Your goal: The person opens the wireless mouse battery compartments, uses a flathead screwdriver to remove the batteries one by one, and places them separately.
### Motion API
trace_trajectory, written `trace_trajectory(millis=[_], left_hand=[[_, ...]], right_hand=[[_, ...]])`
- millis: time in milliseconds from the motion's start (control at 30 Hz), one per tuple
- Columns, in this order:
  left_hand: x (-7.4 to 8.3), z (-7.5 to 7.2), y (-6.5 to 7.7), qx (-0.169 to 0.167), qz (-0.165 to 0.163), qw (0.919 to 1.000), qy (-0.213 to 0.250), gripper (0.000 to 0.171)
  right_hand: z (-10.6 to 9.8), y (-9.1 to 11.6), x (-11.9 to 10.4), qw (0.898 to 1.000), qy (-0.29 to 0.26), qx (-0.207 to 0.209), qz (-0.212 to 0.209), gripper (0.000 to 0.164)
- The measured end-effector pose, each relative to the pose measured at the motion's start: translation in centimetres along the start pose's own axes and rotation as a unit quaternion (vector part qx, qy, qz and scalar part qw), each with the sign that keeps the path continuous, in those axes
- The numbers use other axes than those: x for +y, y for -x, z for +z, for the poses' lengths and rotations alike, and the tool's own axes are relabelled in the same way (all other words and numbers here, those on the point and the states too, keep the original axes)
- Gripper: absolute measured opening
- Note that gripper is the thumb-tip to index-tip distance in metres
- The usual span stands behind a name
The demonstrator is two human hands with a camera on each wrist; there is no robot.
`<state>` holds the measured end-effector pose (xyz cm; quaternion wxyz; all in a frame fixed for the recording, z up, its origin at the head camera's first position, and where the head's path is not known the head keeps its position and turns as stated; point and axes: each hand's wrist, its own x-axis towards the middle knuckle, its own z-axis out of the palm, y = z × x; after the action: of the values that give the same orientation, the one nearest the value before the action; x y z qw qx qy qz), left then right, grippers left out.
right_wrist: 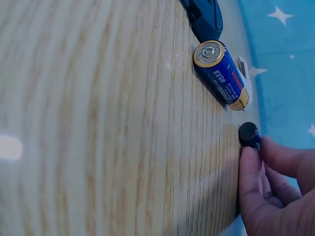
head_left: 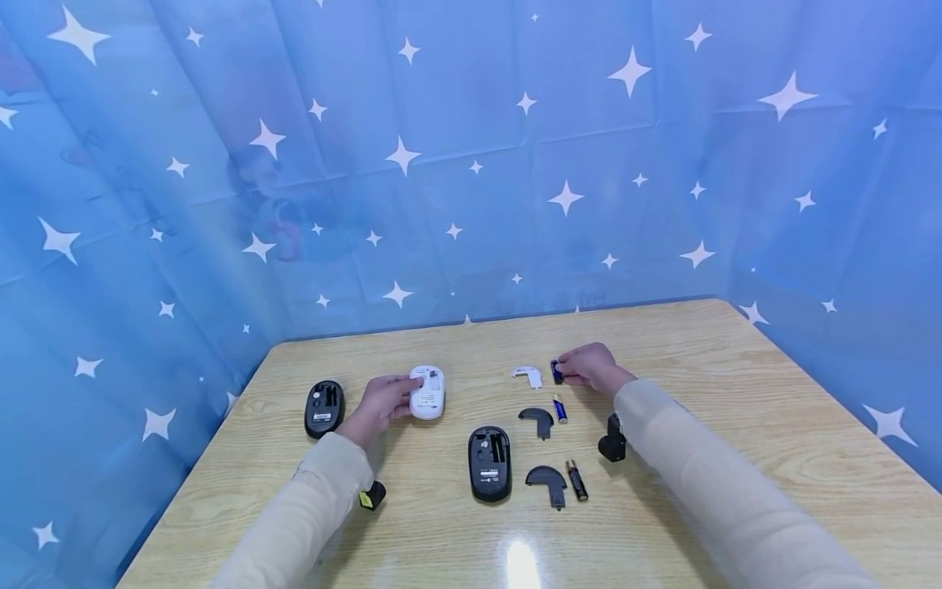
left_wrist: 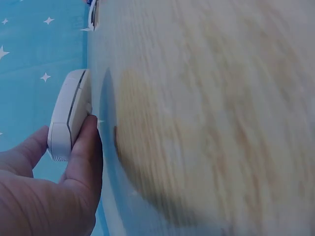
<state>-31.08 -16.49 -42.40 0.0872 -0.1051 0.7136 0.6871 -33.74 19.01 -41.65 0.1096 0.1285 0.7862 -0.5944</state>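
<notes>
My left hand [head_left: 382, 402] grips a white computer mouse [head_left: 428, 399] by its sides, with the underside and its uncovered battery slot facing up. The left wrist view has this mouse [left_wrist: 66, 118] between thumb and fingers, just over the table. On the right, my right hand [head_left: 593, 366] pinches a dark blue battery [head_left: 556, 373] by the table surface. Its dark round end [right_wrist: 248, 133] shows in the right wrist view, the rest largely behind the fingertips. Left of that hand lies a white battery cover [head_left: 528, 375]; nearer me is a blue and gold battery [head_left: 561, 409].
Two black mice lie underside up, one at the left [head_left: 325, 407] and one in front [head_left: 489, 465]. Two dark battery covers, one farther off [head_left: 540, 420] and one nearer [head_left: 548, 483], lie beside a black battery [head_left: 577, 481]. A blue starred curtain [head_left: 471, 196] hangs behind the wooden table [head_left: 662, 343].
</notes>
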Motion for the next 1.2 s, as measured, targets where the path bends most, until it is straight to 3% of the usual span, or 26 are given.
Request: trace_trajectory(millis=[333,633,933,1200], left_hand=[[-0.44,0.27,-0.12,0.018,0.000,0.9994,-0.030,0.040],[-0.55,0.46,-0.28,0.036,0.027,0.9973,-0.058,0.039],[-0.59,0.30,0.03,0.058,0.053,0.9894,-0.122,0.036],[-0.36,0.01,0.18,0.069,0.056,0.9820,-0.166,0.034]], right_hand=[[0.09,0.20,-0.09,1.000,-0.005,0.003,-0.001,0.036],[-0.02,0.03,-0.02,1.000,-0.013,0.000,-0.002,0.036],[0.02,-0.16,0.15,1.000,-0.012,0.018,0.004,0.032],[-0.02,-0.18,0.20,1.000,-0.017,0.012,0.006,0.032]])
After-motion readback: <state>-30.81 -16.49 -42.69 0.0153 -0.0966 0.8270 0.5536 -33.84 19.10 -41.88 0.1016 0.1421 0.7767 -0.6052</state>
